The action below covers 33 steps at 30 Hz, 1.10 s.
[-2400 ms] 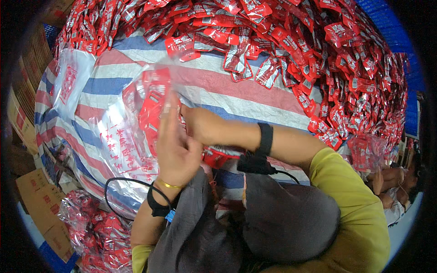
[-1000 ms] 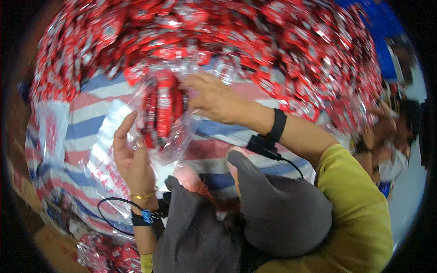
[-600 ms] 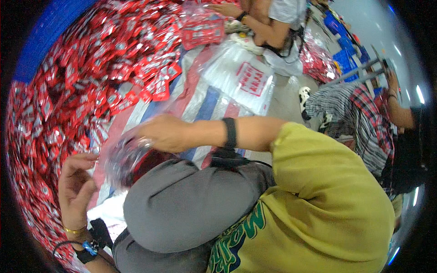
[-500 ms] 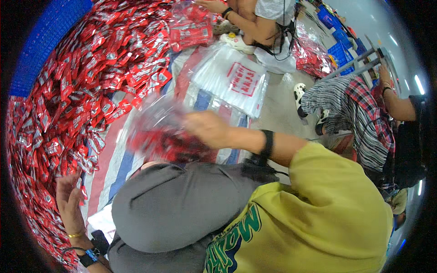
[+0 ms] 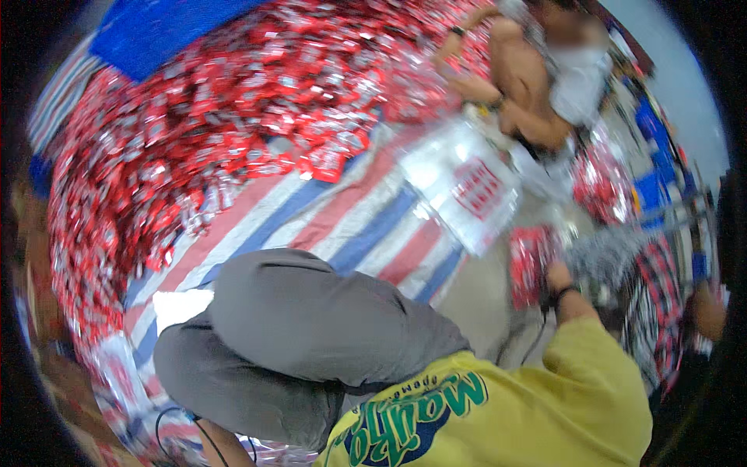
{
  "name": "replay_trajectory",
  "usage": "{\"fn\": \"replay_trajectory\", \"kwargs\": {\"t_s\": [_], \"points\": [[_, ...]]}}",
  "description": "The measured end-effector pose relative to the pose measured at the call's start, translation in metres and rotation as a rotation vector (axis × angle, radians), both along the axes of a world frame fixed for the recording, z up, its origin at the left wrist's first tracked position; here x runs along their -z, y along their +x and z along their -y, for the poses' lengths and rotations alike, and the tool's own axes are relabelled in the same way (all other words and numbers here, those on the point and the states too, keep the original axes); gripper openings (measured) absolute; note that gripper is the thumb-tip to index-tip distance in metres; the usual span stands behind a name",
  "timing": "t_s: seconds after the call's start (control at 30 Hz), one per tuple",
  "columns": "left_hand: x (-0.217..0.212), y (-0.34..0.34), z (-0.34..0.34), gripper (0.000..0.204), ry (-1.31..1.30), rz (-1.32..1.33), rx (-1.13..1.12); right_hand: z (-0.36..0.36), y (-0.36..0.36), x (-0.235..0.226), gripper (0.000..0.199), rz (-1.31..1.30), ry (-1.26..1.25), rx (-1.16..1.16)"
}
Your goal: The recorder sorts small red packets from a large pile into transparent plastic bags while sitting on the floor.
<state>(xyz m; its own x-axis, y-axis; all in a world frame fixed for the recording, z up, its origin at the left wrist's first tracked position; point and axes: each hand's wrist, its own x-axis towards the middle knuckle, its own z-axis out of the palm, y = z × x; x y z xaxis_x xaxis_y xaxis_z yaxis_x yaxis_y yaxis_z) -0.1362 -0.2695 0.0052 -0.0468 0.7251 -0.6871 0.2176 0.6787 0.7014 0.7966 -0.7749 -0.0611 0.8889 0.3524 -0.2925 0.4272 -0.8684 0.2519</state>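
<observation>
At the right, my right hand is closed on a clear plastic bag of red packets, held out to the side above the floor. Motion blurs both. My left forearm shows at the lower edge with a thin black cable beside it; the left hand's fingers are hidden. A large heap of small red and silver packets spreads across the far and left side. Flat clear bags with red print lie in a stack on the striped sheet.
Opposite me a co-worker sits by the heap. Another person's checked and striped clothes show at the far right. A blue basket stands at the upper left. More bagged red packets lie beyond the co-worker. White material lies beside my knee.
My right hand has swung from above my lap out to the right with the bag of packets. The left hand has dropped out of sight from beside the heap. The view has turned.
</observation>
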Motion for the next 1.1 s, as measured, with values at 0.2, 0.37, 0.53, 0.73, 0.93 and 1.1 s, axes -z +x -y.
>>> {"fn": "replay_trajectory", "kwargs": {"t_s": [0.2,0.37,0.53,0.73,0.93,1.1], "points": [[0.003,-0.024,0.139,0.036,-0.124,0.021,-0.269,-0.159,-0.146,-0.048,0.036,0.463,0.148,0.091],[0.054,-0.009,0.199,0.040,-0.147,0.161,-0.425,-0.269,-0.270,-0.077,0.040,-0.453,0.530,-0.320],[0.099,-0.019,0.235,0.043,-0.236,0.186,-0.614,-0.388,-0.347,-0.015,0.039,-0.812,0.159,-0.593],[0.132,-0.027,0.204,0.047,-0.391,0.172,-0.747,-0.499,-0.357,0.022,0.038,-0.802,-0.035,-0.566],[0.142,-0.037,0.133,0.052,-0.578,0.132,-0.763,-0.561,-0.355,0.032,0.037,-0.780,-0.212,-0.388],[0.130,-0.059,0.052,0.055,-0.683,0.107,-0.730,-0.610,-0.368,0.015,0.037,-0.769,-0.317,-0.239]]}}
